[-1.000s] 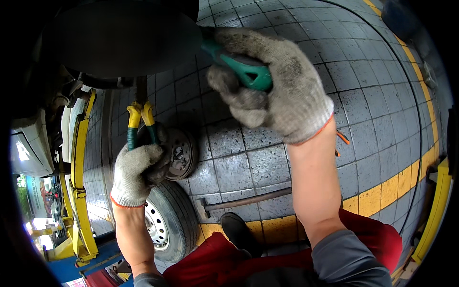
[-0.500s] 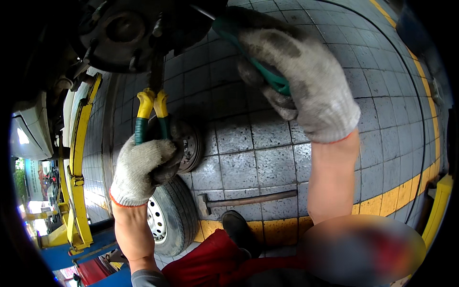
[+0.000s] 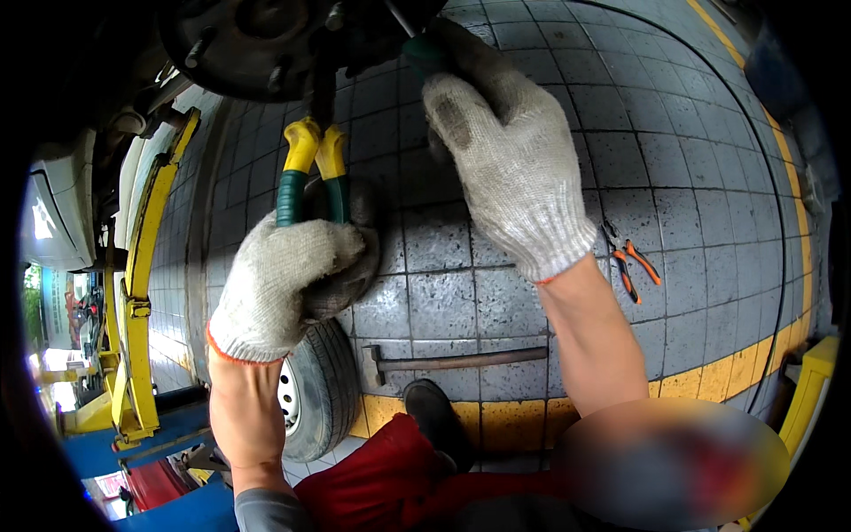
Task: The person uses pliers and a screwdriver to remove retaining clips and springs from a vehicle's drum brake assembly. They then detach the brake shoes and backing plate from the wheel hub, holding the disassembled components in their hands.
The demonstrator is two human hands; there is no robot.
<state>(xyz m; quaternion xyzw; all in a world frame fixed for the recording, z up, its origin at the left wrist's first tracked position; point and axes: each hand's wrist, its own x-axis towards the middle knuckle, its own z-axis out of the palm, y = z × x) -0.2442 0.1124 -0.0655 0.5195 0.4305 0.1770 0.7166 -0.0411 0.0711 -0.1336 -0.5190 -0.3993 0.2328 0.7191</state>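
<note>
My left hand (image 3: 284,275), in a white knit glove, is closed around the green grips of yellow-and-green pliers (image 3: 302,149). Their dark jaws reach up beneath the wheel hub (image 3: 226,62), where shadow hides what they touch. Studs stick out of the hub's face. My right hand (image 3: 510,155), gloved alike with dark stains, grips a screwdriver (image 3: 425,58) by its green handle. Its metal shaft points up and left toward the hub's right side; the tip is lost in the dark.
A hammer (image 3: 461,359) lies on the tiled floor near my shoe (image 3: 439,421). A wheel with its tyre (image 3: 330,390) is at the lower left. Orange-handled pliers (image 3: 631,262) lie right of my right wrist. A yellow lift post (image 3: 142,284) stands left; a cable (image 3: 771,177) curves along the right.
My right hand has moved left and turned, now covering most of the screwdriver's handle. The left hand still grips the pliers, slightly further right. The view has shifted, and the orange-handled pliers now show.
</note>
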